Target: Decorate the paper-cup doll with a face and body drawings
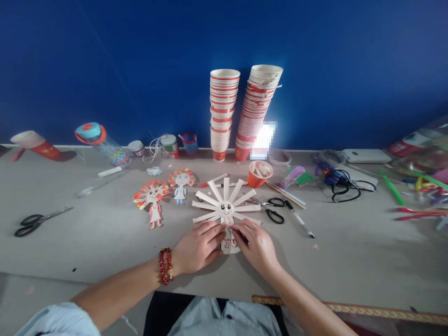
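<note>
A white paper doll [226,209] lies in front of me on the table. Its head is a round disc with a drawn smiling face, and long paper strips fan out from it. The body bears red-drawn clothing and legs. From the left, my left hand [200,246] holds the body's edge with closed fingers. My right hand [256,242] grips the opposite edge, its thumb and fingers bent together near the doll's neck. Fingers hide part of the body. Farther left lie a doll with orange-tipped strips [154,198] and a blue-drawn doll [180,185].
Scissors [275,210] and a black pen [299,218] lie right of the doll; other scissors [35,223] are far left. An orange cup of scraps [259,176] stands before two tall stacks of paper cups [221,112]. Cords [345,184] and coloured sticks [392,186] lie rightward.
</note>
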A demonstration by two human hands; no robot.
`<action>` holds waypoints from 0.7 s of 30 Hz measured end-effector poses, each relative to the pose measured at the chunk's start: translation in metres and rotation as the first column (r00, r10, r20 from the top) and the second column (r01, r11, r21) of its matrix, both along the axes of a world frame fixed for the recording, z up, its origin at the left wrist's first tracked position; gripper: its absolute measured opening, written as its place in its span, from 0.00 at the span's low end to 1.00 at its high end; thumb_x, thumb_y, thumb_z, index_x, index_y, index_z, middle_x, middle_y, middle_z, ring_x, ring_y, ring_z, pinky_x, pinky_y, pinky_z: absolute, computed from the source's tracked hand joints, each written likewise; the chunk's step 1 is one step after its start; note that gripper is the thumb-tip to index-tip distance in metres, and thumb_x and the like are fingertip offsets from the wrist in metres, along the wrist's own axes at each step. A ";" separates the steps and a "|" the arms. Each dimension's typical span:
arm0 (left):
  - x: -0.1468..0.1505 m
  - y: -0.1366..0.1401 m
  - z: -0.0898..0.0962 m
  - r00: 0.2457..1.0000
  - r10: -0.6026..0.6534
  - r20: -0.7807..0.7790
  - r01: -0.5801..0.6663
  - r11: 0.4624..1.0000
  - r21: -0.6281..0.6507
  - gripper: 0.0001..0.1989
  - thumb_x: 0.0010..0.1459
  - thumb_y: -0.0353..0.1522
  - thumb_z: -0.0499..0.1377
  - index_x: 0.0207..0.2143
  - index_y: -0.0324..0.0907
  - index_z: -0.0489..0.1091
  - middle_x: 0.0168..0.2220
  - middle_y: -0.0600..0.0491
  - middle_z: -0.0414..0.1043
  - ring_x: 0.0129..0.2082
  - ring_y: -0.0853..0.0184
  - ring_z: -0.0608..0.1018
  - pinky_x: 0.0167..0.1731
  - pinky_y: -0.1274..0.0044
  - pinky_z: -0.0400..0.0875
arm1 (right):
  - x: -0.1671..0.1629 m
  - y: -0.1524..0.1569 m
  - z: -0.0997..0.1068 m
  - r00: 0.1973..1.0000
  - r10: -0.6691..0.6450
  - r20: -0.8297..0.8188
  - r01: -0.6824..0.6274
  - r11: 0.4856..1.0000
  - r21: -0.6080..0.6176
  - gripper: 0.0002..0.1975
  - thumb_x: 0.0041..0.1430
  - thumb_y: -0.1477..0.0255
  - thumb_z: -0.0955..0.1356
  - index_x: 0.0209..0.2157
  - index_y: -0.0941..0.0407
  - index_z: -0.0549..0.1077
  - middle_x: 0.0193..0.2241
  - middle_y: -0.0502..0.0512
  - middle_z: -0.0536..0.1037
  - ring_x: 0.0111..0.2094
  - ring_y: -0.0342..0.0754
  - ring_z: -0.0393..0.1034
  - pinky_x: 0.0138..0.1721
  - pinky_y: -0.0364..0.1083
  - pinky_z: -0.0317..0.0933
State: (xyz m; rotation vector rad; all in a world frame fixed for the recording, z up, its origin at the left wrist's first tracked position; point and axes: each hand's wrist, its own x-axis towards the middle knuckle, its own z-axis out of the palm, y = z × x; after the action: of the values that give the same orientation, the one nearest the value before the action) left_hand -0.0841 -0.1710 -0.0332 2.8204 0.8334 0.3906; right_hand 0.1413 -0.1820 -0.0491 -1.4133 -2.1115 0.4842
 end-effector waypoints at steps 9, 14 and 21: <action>0.000 0.000 0.001 1.000 0.013 -0.019 -0.013 1.000 0.003 0.20 0.65 0.34 0.55 0.59 0.39 0.65 0.62 0.46 0.63 0.61 0.58 0.65 0.61 0.66 0.63 | 0.002 0.000 0.001 1.000 0.014 0.007 -0.015 1.000 0.006 0.10 0.65 0.76 0.64 0.42 0.53 0.76 0.36 0.54 0.77 0.37 0.49 0.72 0.39 0.45 0.64; 0.000 0.000 0.001 1.000 0.006 -0.025 -0.006 1.000 0.003 0.20 0.65 0.34 0.55 0.58 0.39 0.65 0.63 0.46 0.62 0.61 0.58 0.64 0.61 0.65 0.63 | 0.002 0.001 0.001 1.000 0.024 -0.011 -0.024 1.000 0.009 0.10 0.64 0.77 0.64 0.40 0.53 0.76 0.35 0.54 0.78 0.37 0.49 0.72 0.39 0.45 0.64; 0.000 -0.001 0.004 0.999 0.013 -0.045 -0.013 1.000 0.004 0.19 0.67 0.34 0.53 0.58 0.42 0.65 0.63 0.47 0.61 0.61 0.57 0.65 0.60 0.64 0.63 | 0.002 0.001 0.000 0.999 0.005 -0.039 -0.004 1.000 0.021 0.10 0.66 0.76 0.63 0.39 0.54 0.76 0.35 0.55 0.78 0.37 0.49 0.72 0.39 0.45 0.65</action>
State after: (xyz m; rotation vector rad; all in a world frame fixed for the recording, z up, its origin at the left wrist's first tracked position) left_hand -0.0838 -0.1715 -0.0293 2.8383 0.8613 0.3321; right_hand 0.1434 -0.1815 -0.0487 -1.3770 -2.0834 0.4866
